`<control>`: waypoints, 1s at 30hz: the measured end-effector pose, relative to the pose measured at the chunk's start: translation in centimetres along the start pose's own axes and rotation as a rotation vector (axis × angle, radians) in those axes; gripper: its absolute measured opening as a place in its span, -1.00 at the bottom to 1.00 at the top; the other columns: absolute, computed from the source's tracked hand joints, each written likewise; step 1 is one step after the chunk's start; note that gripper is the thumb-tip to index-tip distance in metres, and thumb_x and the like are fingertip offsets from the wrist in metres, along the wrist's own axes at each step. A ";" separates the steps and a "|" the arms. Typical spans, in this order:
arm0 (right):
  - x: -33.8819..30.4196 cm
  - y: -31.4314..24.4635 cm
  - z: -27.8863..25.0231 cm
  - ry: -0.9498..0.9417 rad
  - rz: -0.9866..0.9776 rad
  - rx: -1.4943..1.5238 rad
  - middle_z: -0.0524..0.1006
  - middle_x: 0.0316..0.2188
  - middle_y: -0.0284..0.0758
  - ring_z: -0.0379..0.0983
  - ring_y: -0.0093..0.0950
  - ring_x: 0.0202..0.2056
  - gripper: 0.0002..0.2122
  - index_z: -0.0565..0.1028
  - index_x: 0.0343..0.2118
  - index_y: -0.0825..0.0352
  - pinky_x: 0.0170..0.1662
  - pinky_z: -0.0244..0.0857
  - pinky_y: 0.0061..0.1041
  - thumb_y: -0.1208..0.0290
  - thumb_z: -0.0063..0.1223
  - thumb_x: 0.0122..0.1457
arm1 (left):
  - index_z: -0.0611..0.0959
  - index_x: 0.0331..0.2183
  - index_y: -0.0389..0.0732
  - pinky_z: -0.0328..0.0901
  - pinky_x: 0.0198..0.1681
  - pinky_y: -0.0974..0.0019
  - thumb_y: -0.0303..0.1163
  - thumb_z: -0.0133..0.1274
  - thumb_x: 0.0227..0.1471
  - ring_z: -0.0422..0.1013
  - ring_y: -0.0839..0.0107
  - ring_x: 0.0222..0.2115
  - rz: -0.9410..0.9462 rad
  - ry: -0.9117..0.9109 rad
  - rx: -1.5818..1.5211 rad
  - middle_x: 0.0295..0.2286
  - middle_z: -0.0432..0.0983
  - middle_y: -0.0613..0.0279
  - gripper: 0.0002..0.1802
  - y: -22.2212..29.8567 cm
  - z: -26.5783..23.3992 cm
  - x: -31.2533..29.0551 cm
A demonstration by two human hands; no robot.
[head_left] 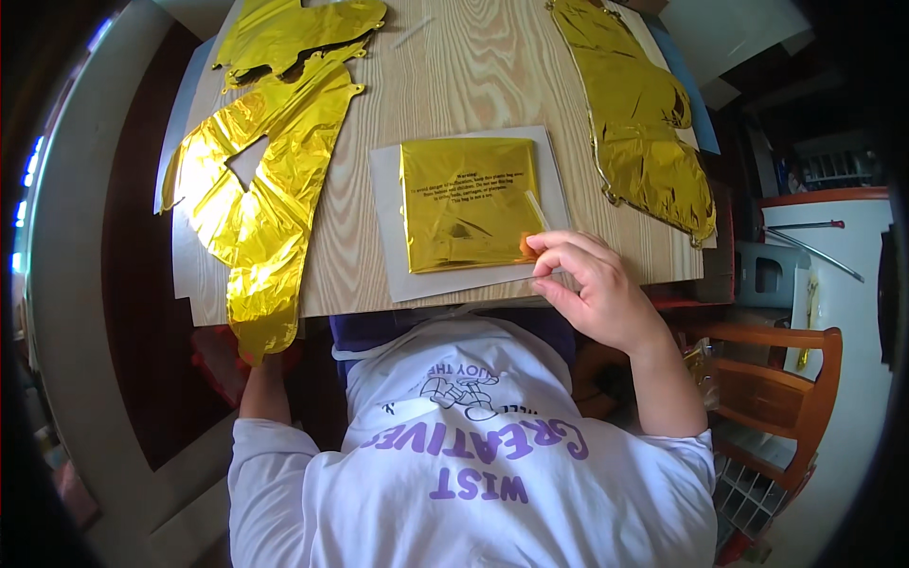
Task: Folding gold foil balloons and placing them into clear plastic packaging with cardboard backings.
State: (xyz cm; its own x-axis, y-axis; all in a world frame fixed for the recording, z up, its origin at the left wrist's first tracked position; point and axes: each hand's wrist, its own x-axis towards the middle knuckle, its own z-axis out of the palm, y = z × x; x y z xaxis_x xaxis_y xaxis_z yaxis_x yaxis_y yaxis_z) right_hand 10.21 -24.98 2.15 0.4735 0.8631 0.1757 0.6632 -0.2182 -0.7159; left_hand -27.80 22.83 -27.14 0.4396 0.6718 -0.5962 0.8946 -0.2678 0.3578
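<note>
A folded gold foil balloon in a clear plastic bag (pixel 454 204) with dark print lies flat on a grey-white sheet (pixel 388 227) near the table's front edge. At its lower right corner is my right hand (pixel 589 284), with fingers curled and the fingertips drawn together. Something orange, perhaps a reflection, shows by the index fingertip. A thin clear straw (pixel 538 210) runs over the bag toward these fingers; whether they grip it is unclear. My left forearm (pixel 263 393) reaches up below the table edge, where a gold foil balloon (pixel 270 251) hides the hand.
Another gold foil balloon (pixel 308 33) lies at the far left. On the right, a large flat gold balloon (pixel 639 118) stretches along the table edge. A small clear strip (pixel 414 31) rests at the back of the wood-grain table (pixel 473 76). A wooden chair (pixel 772 379) stands to the right.
</note>
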 end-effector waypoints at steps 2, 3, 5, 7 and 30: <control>-0.2 -0.3 -0.3 0.009 -0.042 -0.031 0.57 -0.09 -0.19 0.52 -0.19 -0.07 -0.81 0.49 -0.32 0.34 0.05 0.33 -0.26 0.51 0.30 0.04 | 0.60 0.02 -0.36 0.36 0.04 0.22 -0.08 0.30 0.00 0.49 0.32 -0.04 0.085 -0.105 0.072 0.00 0.56 0.01 -0.33 0.6 1.1 -2.4; -0.5 -0.4 -0.5 0.011 -0.058 -0.046 0.57 -0.08 -0.20 0.52 -0.19 -0.06 -0.80 0.50 -0.31 0.33 0.06 0.32 -0.25 0.51 0.32 0.03 | 0.59 0.02 -0.37 0.36 0.05 0.23 -0.07 0.31 -0.01 0.48 0.33 -0.03 0.130 -0.175 0.107 0.00 0.56 0.00 -0.32 1.4 1.3 -3.8; -1.4 -0.2 -0.9 -0.014 -0.093 -0.138 0.52 0.03 -0.23 0.45 -0.22 0.04 -0.64 0.52 -0.16 0.28 0.12 0.27 -0.23 0.48 0.38 -0.05 | 0.59 0.02 -0.39 0.36 0.05 0.24 -0.05 0.32 -0.03 0.47 0.35 -0.02 0.192 -0.332 0.167 0.01 0.55 -0.01 -0.28 4.4 0.9 -7.8; -2.4 -0.3 -1.3 -0.010 -0.088 -0.271 0.47 0.10 -0.23 0.40 -0.22 0.10 -0.52 0.50 -0.03 0.26 0.15 0.24 -0.22 0.46 0.40 -0.08 | 0.61 0.01 -0.34 0.38 0.03 0.20 0.00 0.34 -0.07 0.51 0.21 -0.05 0.043 -0.527 0.358 -0.05 0.58 -0.07 -0.26 13.2 -1.5 -14.4; -1.8 0.8 -0.3 0.094 0.306 -0.186 0.46 -0.44 -0.23 0.43 -0.31 -0.45 -0.84 0.42 -0.48 0.40 -0.39 0.30 -0.38 0.57 0.23 0.08 | 0.62 -0.52 -0.05 -0.16 0.36 -0.17 -0.46 0.34 -0.23 0.48 0.20 -0.01 1.179 0.361 -0.023 -0.33 0.59 0.36 -0.81 32.1 -1.5 -22.1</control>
State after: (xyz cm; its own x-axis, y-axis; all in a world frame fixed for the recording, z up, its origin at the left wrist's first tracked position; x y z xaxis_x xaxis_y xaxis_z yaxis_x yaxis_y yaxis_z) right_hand 10.06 -26.83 1.50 0.7116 0.7014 0.0397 0.5725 -0.5463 -0.6114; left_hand -8.93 0.42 -1.41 0.9261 0.1811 0.3310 -0.0371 -0.8294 0.5575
